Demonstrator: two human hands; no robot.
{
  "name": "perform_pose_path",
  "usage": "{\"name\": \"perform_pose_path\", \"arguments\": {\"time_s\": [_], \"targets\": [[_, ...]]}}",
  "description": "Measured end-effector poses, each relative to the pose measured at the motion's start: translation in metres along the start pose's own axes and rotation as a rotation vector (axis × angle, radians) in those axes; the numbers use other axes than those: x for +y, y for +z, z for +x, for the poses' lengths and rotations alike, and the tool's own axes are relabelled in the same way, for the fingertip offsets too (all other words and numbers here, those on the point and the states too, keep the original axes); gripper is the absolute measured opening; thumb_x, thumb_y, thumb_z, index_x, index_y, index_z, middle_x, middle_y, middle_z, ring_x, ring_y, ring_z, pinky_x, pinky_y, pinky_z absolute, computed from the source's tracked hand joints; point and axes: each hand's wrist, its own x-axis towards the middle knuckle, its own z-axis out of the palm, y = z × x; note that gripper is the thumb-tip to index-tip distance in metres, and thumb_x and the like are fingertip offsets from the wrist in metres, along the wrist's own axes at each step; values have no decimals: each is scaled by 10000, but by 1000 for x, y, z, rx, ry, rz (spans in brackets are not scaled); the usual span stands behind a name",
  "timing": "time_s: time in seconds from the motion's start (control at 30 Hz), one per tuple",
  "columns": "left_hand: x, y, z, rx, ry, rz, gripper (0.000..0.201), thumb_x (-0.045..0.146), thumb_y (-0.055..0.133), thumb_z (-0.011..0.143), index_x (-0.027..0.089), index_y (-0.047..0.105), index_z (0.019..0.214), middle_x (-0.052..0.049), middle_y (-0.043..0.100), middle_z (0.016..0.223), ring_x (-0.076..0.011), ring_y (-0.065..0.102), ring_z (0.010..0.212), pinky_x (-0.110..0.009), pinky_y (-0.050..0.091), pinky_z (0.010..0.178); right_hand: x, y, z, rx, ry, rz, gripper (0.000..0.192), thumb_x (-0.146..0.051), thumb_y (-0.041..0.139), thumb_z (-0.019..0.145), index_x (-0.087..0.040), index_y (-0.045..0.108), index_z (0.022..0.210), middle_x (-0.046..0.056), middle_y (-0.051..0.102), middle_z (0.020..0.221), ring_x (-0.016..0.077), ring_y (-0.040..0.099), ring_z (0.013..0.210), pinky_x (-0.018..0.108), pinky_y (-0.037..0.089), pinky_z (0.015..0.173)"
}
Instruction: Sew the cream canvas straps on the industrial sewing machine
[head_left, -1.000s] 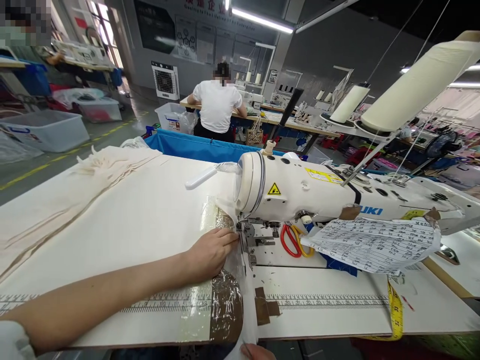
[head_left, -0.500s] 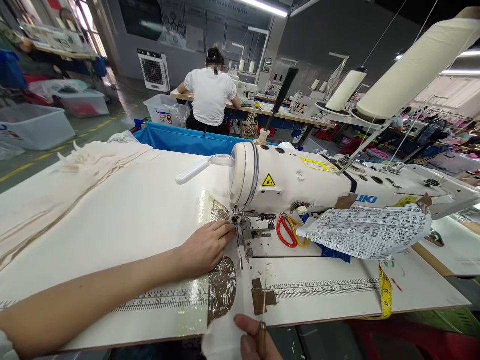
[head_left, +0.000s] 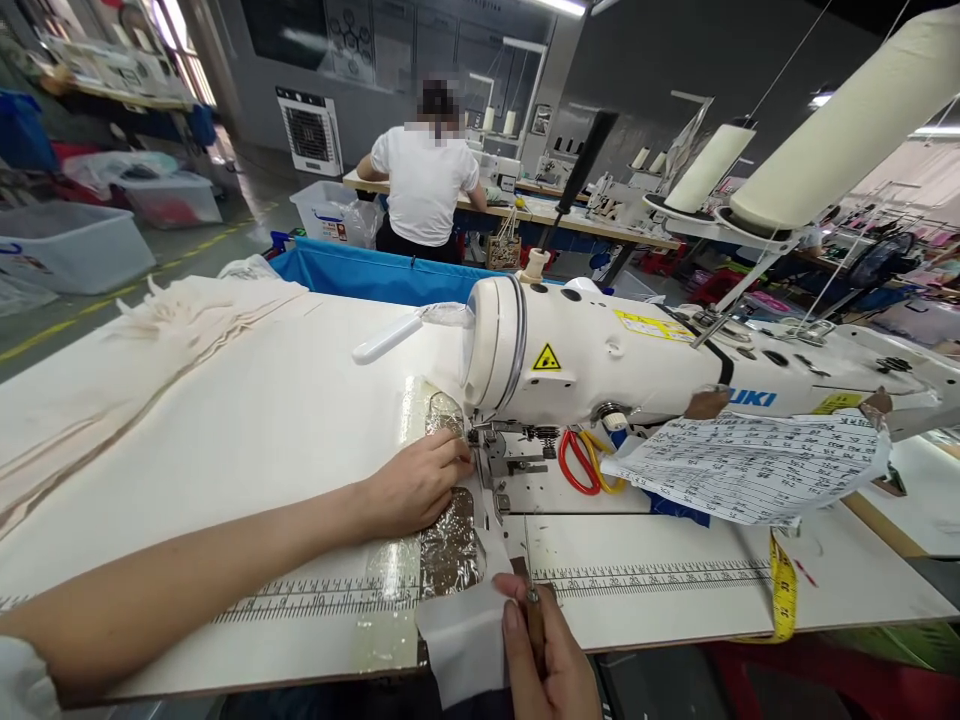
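Raised further into the lower middle of the frame, the right hand (head_left: 544,660) is closed around a thin brown-handled metal tool (head_left: 531,598), pinning the white fabric strip (head_left: 469,635) to the white counter (head_left: 247,440). Beyond, the left hand (head_left: 416,485) is pressed flat, fingers together, presumably steadying the cloth beside the white sewing machine (head_left: 600,365).

Glossy white enamel sewing machine (head_left: 600,365), matt cream cloth (head_left: 465,640), shiny crinkled tape (head_left: 448,545), printed paper sheet (head_left: 750,465)
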Motion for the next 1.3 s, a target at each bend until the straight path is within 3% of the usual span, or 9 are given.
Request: {"name": "perform_pose_path", "arguments": {"time_s": [0.27,0.4,0.5,0.63,0.73,0.97,1.13,1.3], "targets": [[-2,-1,-1,-31,-91,74,370,50,423,885,96,617,1196,-141,596,1171,-269,502,1107,-442,513,916,-13,4,17,-81,-80,13,411,-555,482,931,-229,692,1070,72,747,1094,214,682,1077,200,525,825],[-3,-2,-3,25,-3,-8,351,29,404,878,104,625,1140,-120,631,1081,-228,533,1010,-394,519,882,-18,7,22,-83,-109,48,379,-530,492,940,-230,691,1059,79,744,1097,216,687,1053,215,523,830],[-5,-1,-2,36,43,-22,326,34,397,880,107,632,1093,-122,643,1085,-226,542,1006,-393,518,886,-20,8,27,-86,-139,31,369,-520,486,945,-229,693,1038,72,745,1049,203,696,958,214,521,801],[-7,1,-1,10,-4,28,359,33,410,869,101,614,1157,-135,630,1145,-254,544,1069,-425,517,907,-22,6,37,-169,-174,-31,430,-544,434,957,-203,677,1057,52,714,802,176,652,666,216,513,629],[-5,1,-1,15,-35,83,383,33,397,879,92,592,1203,-152,605,1200,-277,523,1124,-450,511,916,-25,6,43,-217,-181,-73,473,-570,394,955,-194,662,1059,26,661,688,167,596,557,222,486,553],[-4,-1,-4,38,72,16,314,46,415,879,99,606,1123,-125,632,1083,-232,551,1014,-394,502,876,-25,11,47,-183,-186,-66,419,-520,411,966,-202,665,1065,45,712,829,165,661,694,207,512,638],[-3,2,3,-26,20,99,316,60,422,902,98,618,1147,-141,629,1126,-253,574,1050,-411,507,896,-23,11,46,-141,-236,-40,371,-467,455,965,-189,684,1056,52,731,814,164,662,649,211,515,600],[-9,1,-4,9,17,153,375,57,415,881,78,616,1198,-166,625,1155,-282,580,1075,-432,528,892,-22,14,52,-130,-257,-51,344,-417,439,971,-191,682,1064,82,753,975,181,713,858,214,538,736]]}}
